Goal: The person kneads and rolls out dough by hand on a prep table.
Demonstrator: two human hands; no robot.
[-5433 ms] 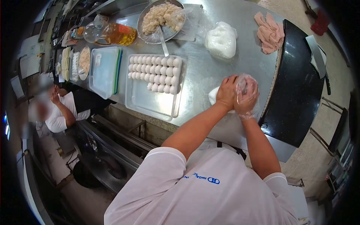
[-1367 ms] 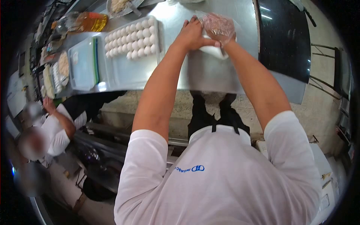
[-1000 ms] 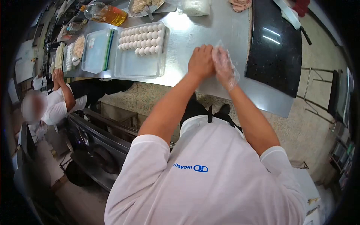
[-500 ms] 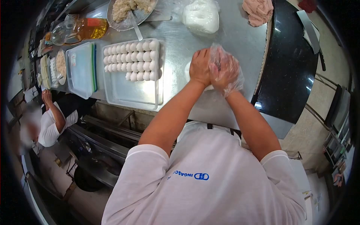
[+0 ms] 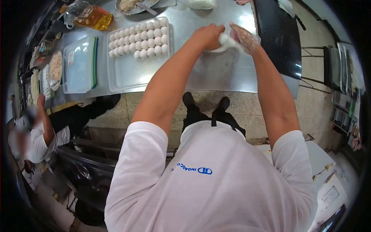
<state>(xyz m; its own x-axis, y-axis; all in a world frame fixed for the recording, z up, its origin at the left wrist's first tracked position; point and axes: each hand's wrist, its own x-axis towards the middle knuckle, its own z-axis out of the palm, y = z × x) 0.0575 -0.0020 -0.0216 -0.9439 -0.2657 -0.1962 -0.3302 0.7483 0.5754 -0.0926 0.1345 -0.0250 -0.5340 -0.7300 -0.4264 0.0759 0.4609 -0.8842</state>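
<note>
The hands have moved apart from pressing together, so the white dough [image 5: 228, 43] between them, at the metal table [image 5: 197, 79], seems less squeezed; the gloved right hand [image 5: 244, 38] is open, while the left hand [image 5: 208, 35] curls, its grip unclear.

A bottle [image 5: 91, 16] of yellow liquid is at upper left, a person [image 5: 36, 145] in white below. A black slab [image 5: 279, 36] is at right.
</note>
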